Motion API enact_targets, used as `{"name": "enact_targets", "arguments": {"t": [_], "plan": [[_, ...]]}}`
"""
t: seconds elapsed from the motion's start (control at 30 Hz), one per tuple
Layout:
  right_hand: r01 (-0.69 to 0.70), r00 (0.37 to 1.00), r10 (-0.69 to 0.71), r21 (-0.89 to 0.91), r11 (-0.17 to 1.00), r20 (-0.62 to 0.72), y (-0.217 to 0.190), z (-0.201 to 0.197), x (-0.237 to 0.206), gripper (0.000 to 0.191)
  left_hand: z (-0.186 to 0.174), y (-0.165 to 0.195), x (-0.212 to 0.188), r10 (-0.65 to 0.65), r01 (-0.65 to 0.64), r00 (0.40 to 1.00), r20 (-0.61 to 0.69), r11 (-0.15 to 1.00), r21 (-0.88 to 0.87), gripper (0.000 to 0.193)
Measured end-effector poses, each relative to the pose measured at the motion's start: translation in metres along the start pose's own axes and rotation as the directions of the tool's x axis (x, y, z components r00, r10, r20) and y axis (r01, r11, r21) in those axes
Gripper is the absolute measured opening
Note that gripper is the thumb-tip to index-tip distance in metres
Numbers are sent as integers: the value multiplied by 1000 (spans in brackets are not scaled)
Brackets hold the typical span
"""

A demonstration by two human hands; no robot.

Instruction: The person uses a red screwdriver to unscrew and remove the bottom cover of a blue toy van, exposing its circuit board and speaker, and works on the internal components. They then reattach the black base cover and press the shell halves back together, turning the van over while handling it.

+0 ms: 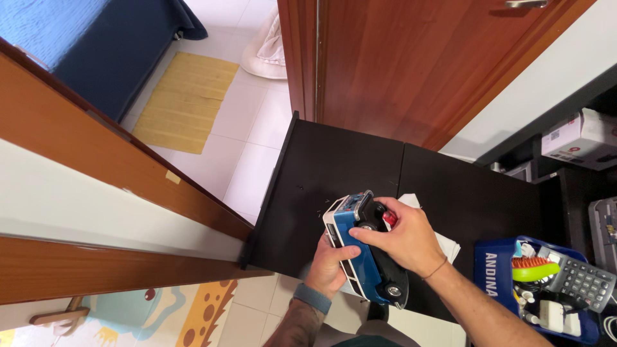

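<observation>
A blue and white toy van (362,257) is held tipped on its side above the black cabinet top (321,173), its dark underside and wheels facing right. My left hand (331,263) grips it from below at the white side. My right hand (402,239) wraps over the underside, fingers near a wheel and a small red part. A white cloth or paper (447,244) lies on the cabinet under my right hand, mostly hidden.
A blue box (491,270) at the right holds a calculator (581,279), a green and orange brush and small items. Behind the cabinet stands a brown wooden door (411,58). To the left are a wooden rail, white floor tiles and a yellow mat (186,99).
</observation>
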State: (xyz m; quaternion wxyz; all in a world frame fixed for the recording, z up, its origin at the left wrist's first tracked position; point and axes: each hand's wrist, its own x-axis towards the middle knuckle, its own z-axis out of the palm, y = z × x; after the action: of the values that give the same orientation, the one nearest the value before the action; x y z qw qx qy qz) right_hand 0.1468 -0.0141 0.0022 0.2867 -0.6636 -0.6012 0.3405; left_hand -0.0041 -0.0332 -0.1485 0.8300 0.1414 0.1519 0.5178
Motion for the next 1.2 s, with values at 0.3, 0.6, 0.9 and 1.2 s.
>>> {"name": "enact_targets", "arguments": {"t": [0.3, 0.6, 0.9, 1.2], "plan": [[-51, 998, 52, -48, 998, 25, -9, -3, -1, 67, -3, 0, -6, -50, 50, 999, 5, 997, -63, 58], [-63, 996, 48, -198, 978, -76, -21, 0, -3, 78, -5, 2, -3, -55, 54, 998, -10, 996, -77, 61], [-101, 992, 90, -132, 986, -88, -4, 1, -1, 74, -10, 5, 2, -64, 64, 997, -41, 998, 1, 55], [-273, 962, 264, 236, 932, 68, 52, 13, 24, 45, -19, 4, 5, -120, 129, 977, -178, 991, 38, 44]]}}
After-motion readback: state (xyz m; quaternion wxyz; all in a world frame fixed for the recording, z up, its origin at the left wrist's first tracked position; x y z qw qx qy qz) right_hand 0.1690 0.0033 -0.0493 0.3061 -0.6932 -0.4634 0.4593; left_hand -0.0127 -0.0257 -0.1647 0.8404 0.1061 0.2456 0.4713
